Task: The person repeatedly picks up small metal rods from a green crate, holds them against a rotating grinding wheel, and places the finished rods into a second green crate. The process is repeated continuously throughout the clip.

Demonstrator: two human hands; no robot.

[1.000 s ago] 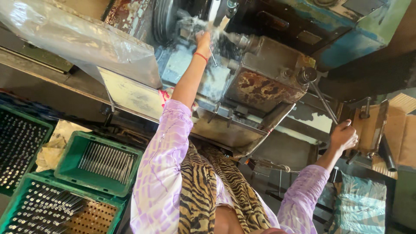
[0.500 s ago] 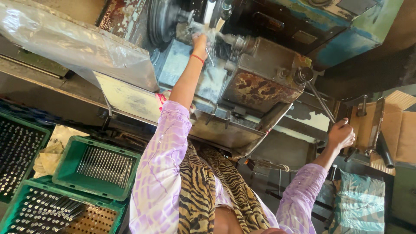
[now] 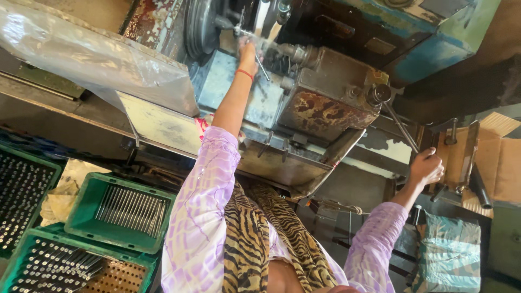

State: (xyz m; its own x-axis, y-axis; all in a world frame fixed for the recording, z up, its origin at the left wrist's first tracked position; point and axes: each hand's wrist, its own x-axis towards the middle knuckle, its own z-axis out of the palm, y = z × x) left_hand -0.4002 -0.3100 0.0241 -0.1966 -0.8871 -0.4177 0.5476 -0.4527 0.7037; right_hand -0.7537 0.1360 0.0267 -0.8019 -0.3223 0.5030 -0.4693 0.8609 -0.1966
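My left hand (image 3: 247, 52) reaches up to the spindle end of a blue, rust-stained machine (image 3: 325, 92). Its fingers are closed around a thin metal rod (image 3: 261, 67) next to the dark round chuck (image 3: 202, 27). A red band sits on that wrist. My right hand (image 3: 426, 168) is closed around the end of a long metal lever (image 3: 400, 128) that runs up to a knob on the machine's side. Both arms wear lilac patterned sleeves, and a tiger-striped scarf hangs down my front.
Green plastic crates (image 3: 87, 209) at the lower left hold several thin metal rods. A clear plastic sheet (image 3: 92, 54) lies over the machine's left part. A metal tray (image 3: 271, 163) juts out under the machine. Cardboard boxes (image 3: 502, 163) and a bluish bag (image 3: 448, 249) stand at the right.
The view has shifted a little. My left hand stays at the chuck and my right hand stays on the lever.
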